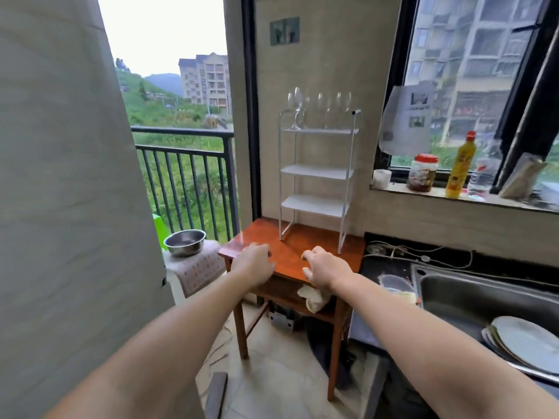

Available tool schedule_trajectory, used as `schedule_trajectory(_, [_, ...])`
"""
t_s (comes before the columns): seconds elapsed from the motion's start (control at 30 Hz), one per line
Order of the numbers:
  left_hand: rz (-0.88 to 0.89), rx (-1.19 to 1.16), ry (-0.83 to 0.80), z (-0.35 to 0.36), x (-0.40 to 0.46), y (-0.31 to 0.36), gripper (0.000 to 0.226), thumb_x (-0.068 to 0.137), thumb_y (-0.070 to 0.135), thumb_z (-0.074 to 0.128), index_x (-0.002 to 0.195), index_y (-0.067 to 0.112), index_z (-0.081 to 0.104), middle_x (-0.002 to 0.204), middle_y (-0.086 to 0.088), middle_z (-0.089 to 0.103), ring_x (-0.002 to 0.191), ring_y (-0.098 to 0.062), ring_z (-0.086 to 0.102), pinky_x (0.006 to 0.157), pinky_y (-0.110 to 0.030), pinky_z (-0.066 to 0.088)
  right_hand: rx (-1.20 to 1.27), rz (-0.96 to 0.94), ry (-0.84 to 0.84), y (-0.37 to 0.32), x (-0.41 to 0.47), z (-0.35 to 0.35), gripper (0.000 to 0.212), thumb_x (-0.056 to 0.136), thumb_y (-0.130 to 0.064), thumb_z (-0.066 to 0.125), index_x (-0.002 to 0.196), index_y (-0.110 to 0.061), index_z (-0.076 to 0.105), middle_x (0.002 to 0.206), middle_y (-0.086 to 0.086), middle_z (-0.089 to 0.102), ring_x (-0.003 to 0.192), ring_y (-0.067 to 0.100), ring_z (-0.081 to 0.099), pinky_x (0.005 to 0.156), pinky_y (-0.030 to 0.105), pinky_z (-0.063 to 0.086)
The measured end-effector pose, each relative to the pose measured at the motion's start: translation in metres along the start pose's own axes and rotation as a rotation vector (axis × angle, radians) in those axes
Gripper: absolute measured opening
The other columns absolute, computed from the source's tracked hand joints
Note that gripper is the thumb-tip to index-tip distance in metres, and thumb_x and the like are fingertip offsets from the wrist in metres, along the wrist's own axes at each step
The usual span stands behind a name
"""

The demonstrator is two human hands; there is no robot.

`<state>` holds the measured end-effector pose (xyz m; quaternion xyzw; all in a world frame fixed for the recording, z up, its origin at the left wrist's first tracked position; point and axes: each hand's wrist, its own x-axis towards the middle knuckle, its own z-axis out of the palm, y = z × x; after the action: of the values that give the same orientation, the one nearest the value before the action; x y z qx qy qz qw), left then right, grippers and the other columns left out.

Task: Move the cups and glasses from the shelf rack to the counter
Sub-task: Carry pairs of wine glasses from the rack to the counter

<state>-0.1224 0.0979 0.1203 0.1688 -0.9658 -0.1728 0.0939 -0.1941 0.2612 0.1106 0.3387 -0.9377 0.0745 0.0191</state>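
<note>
A white wire shelf rack (317, 172) stands on a small red-brown wooden table (290, 246) against the wall. Several clear wine glasses (320, 107) stand on its top shelf; the lower shelves look bare. My left hand (254, 263) and my right hand (325, 267) are stretched out over the table's front edge, well below the glasses. Both hands have loosely curled fingers and hold nothing. The dark counter (390, 264) lies to the right of the table.
A steel sink (472, 294) with plates (526, 343) is set in the counter. A lidded plastic container (394, 284) and cables lie beside it. Bottles and a jar (422, 173) line the window sill. A steel bowl (185, 241) sits left of the table; a fridge (66, 207) stands at left.
</note>
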Motion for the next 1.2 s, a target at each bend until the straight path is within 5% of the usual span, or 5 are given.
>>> schedule_trajectory(0.43, [0.140, -0.070, -0.008, -0.011, 0.204, -0.001, 0.029, 0.088, 0.028, 0.048, 0.109, 0.013, 0.061, 0.116, -0.012, 0.055, 0.108, -0.032, 0.054, 0.090, -0.043, 0.048, -0.064, 0.117, 0.065, 0.033, 0.181, -0.040, 0.039, 0.097, -0.030, 0.041, 0.132, -0.014, 0.047, 0.134, 0.011, 0.046, 0.114, 0.034, 0.055, 0.090, 0.043, 0.046])
schedule_trajectory(0.97, [0.224, -0.212, 0.130, -0.069, 0.470, 0.048, 0.046, 0.088, 0.021, 0.049, 0.133, 0.010, 0.048, 0.131, -0.016, 0.052, 0.118, -0.033, 0.050, 0.096, -0.038, 0.045, -0.122, 0.171, 0.257, 0.140, 0.413, -0.146, 0.036, 0.099, -0.030, 0.038, 0.127, -0.012, 0.050, 0.131, 0.010, 0.048, 0.111, 0.030, 0.055, 0.089, 0.042, 0.049])
schedule_trajectory(1.2, [0.248, -0.429, 0.327, -0.098, 0.545, 0.087, 0.036, 0.091, 0.016, 0.047, 0.122, -0.003, 0.051, 0.124, -0.025, 0.052, 0.110, -0.038, 0.053, 0.090, -0.037, 0.042, 0.079, 0.219, 0.739, 0.159, 0.467, -0.183, 0.025, 0.092, -0.014, 0.045, 0.092, -0.003, 0.067, 0.100, 0.017, 0.067, 0.093, 0.034, 0.061, 0.077, 0.036, 0.050])
